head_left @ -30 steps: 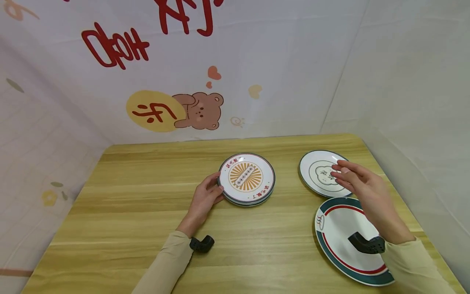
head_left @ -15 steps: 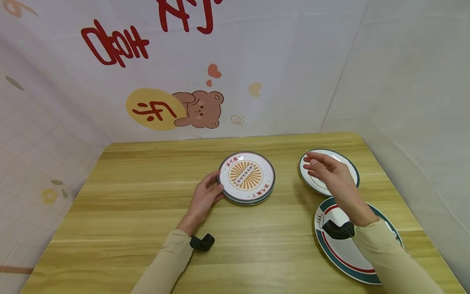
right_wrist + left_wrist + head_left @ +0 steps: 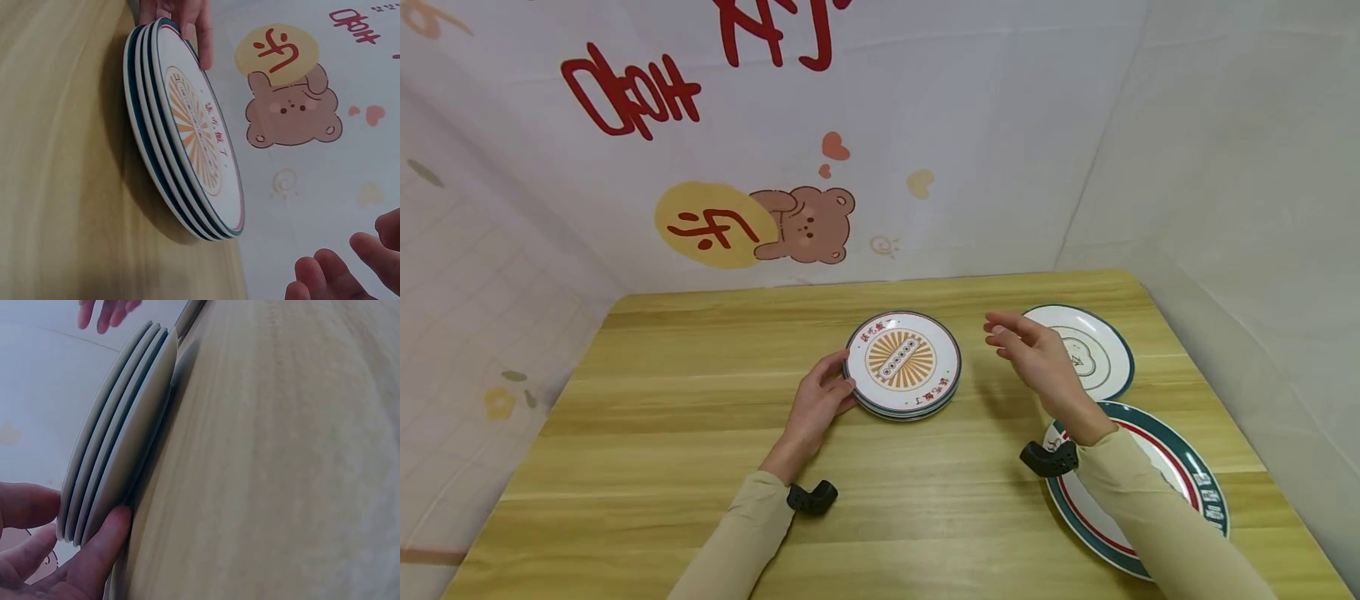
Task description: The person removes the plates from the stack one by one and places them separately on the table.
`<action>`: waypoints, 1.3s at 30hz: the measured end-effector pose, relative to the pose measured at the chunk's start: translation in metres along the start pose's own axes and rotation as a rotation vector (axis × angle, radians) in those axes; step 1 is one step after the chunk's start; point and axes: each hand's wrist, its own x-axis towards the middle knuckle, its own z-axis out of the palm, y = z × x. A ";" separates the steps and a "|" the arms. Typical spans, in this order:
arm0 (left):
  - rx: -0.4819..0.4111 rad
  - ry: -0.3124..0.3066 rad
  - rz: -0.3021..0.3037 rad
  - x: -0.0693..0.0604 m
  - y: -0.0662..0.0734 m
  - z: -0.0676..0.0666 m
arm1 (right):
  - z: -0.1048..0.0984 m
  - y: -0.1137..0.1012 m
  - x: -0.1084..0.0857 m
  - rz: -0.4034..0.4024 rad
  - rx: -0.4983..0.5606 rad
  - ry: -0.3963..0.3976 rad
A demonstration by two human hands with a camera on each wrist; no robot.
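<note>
In the head view, a stack of several small white plates [image 3: 902,364] with dark rims sits mid-table, the top one printed with an orange sunburst. My left hand [image 3: 814,402] holds the stack's left edge; in the left wrist view, a digit [image 3: 103,547] lies low against the bottom plate and another [image 3: 28,505] touches the rim on the upper side. My right hand [image 3: 1037,362] hovers right of the stack, apart from it, fingers loosely extended and holding nothing. Its fingertips [image 3: 325,269] show at the right wrist view's lower right.
A small white plate [image 3: 1108,358] with a dark green rim lies at the back right, partly hidden by my right hand. In front of it, a larger plate [image 3: 1191,454] with a green and red border is partly covered by my right forearm. White printed cloth [image 3: 985,150] hangs behind the wooden table [image 3: 700,400].
My right hand has moved left from over the small right-hand plate toward the stack, uncovering more of that plate. The left hand and the stack have stayed in place.
</note>
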 end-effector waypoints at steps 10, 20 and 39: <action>0.010 0.004 -0.010 0.002 -0.001 0.000 | 0.021 0.017 0.014 0.044 0.006 -0.034; 0.017 0.005 -0.009 0.001 -0.002 0.000 | 0.033 0.030 0.022 0.031 -0.162 -0.150; 0.009 -0.019 0.032 -0.002 -0.002 -0.001 | 0.041 0.033 0.023 0.075 -0.249 -0.173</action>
